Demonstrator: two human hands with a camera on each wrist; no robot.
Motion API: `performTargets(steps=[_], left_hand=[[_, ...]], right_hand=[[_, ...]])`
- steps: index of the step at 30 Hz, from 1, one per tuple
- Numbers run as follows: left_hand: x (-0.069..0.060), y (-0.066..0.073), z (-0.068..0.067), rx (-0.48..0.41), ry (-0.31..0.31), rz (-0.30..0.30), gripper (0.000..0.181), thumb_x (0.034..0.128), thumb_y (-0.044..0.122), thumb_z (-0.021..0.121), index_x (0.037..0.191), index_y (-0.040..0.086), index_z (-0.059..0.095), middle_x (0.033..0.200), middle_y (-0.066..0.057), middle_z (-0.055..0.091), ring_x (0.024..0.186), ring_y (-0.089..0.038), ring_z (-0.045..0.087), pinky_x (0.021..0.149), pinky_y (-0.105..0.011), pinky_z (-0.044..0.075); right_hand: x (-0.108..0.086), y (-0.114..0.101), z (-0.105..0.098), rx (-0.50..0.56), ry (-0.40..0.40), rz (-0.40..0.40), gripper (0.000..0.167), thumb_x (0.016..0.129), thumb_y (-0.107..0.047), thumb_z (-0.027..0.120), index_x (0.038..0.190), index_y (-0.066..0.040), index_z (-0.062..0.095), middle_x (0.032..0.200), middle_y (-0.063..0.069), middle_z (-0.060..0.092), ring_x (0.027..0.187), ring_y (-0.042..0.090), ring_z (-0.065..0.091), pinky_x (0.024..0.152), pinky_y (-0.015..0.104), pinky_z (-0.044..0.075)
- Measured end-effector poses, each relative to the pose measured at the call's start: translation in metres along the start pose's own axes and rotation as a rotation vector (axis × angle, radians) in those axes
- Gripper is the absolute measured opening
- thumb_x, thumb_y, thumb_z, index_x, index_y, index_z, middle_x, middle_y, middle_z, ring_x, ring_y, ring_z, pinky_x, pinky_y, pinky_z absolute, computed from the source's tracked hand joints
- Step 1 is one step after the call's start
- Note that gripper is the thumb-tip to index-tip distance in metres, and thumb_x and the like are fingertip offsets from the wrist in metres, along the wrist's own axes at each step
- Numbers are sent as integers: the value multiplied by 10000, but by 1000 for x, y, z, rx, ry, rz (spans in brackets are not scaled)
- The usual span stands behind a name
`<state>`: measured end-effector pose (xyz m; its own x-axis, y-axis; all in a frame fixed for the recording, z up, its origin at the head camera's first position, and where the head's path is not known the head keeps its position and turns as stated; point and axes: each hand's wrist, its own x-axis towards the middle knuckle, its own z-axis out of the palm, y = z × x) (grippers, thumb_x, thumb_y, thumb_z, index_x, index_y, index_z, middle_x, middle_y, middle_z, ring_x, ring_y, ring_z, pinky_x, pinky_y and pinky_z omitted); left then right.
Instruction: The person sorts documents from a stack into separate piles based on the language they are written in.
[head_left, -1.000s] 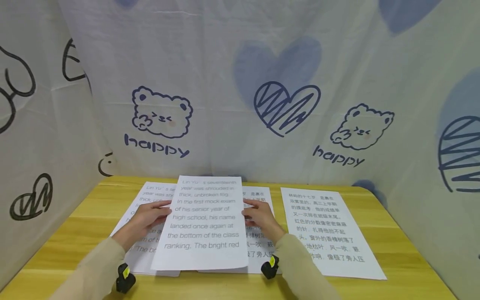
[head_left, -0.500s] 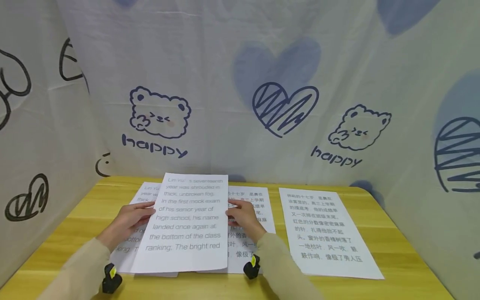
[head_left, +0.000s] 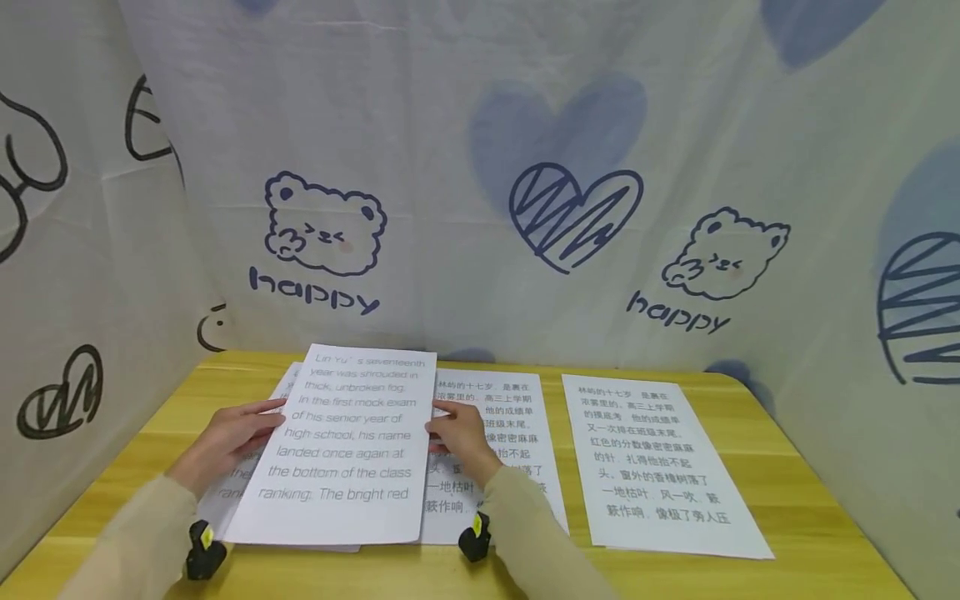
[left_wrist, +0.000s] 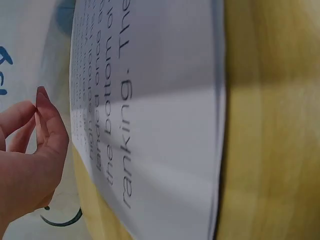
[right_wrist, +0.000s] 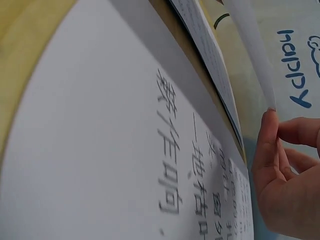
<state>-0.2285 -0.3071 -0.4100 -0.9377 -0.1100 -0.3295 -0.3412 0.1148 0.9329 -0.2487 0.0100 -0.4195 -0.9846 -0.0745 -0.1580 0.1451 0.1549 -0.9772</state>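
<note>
Fingers and thumbs of the left hand (head_left: 225,440) and right hand (head_left: 465,435) are pinched on opposite edges of the English sheet (head_left: 337,450), held in the head view's lower left, presumably against sagging.

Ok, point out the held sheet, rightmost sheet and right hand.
Held sheet (head_left: 343,450), head view: middle of printed face.
Rightmost sheet (head_left: 651,465), head view: middle of printed face.
Right hand (head_left: 467,435), head view: middle of hand.

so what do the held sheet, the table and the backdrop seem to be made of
Held sheet: matte white paper, judging by its thin edge and dark print. Table: smooth wood or wood-look laminate; yellow grain streaks show. Backdrop: probably matte fabric, given its creases.
</note>
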Motion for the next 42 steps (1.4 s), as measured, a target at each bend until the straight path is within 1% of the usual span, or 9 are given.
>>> performTargets(steps=[6,11,18,22,25,28,32,37,42], left_hand=[[1,-2,-14,57,38,-4,602,944,114,617,1450,-55,338,1078,-79,639,783,-103,619,692,-236,528],[4,-9,-27,97,62,9,579,956,104,591,1440,-78,329,941,1,657,741,-119,611,654,-250,523],[9,-14,-39,136,128,-5,559,967,129,565,1436,-81,346,895,21,639,734,-123,600,640,-243,520],[12,-16,-38,154,151,-18,547,975,141,547,1431,-91,354,935,-35,647,750,-139,598,644,-240,518],[14,-16,-37,170,163,-30,536,988,151,529,1433,-88,352,1040,-141,637,780,-161,596,647,-228,514],[16,-17,-35,190,175,-23,518,996,144,509,1434,-85,353,1180,-247,573,815,-175,584,645,-210,505],[18,-16,-30,196,175,-2,492,992,96,482,1418,-117,357,1254,-317,509,796,-166,588,629,-222,506],[17,-16,-26,203,173,-13,470,995,65,430,1411,-136,348,1273,-347,484,767,-179,611,615,-254,522],[15,-16,-26,204,187,-14,460,998,76,419,1406,-131,363,1265,-343,494,764,-190,615,603,-251,520]], right_hand=[[0,0,20,11,2,0,466,845,16,616,1309,-3,583,873,97,619,712,168,662,582,249,555],[-1,-4,41,15,19,9,460,814,41,619,1272,-3,613,840,98,587,610,147,630,538,242,547],[3,-5,57,33,18,45,451,823,60,639,1270,12,610,833,101,566,550,135,610,525,260,549],[6,-3,61,27,37,64,451,826,54,644,1273,3,612,785,86,590,543,121,594,514,261,545],[8,-3,63,28,41,65,463,819,60,642,1278,3,609,761,82,597,555,130,601,509,266,545],[8,-2,64,27,37,54,477,812,69,631,1285,10,600,756,84,602,567,139,603,501,267,541],[10,1,63,-12,42,41,460,806,73,626,1262,20,612,716,76,615,528,117,579,483,245,528],[11,-2,59,-107,-26,34,418,816,31,644,1234,33,626,624,77,635,452,92,541,469,227,510],[12,-10,57,-198,-96,-16,435,821,3,635,1247,84,591,611,120,643,429,102,520,495,241,513]])
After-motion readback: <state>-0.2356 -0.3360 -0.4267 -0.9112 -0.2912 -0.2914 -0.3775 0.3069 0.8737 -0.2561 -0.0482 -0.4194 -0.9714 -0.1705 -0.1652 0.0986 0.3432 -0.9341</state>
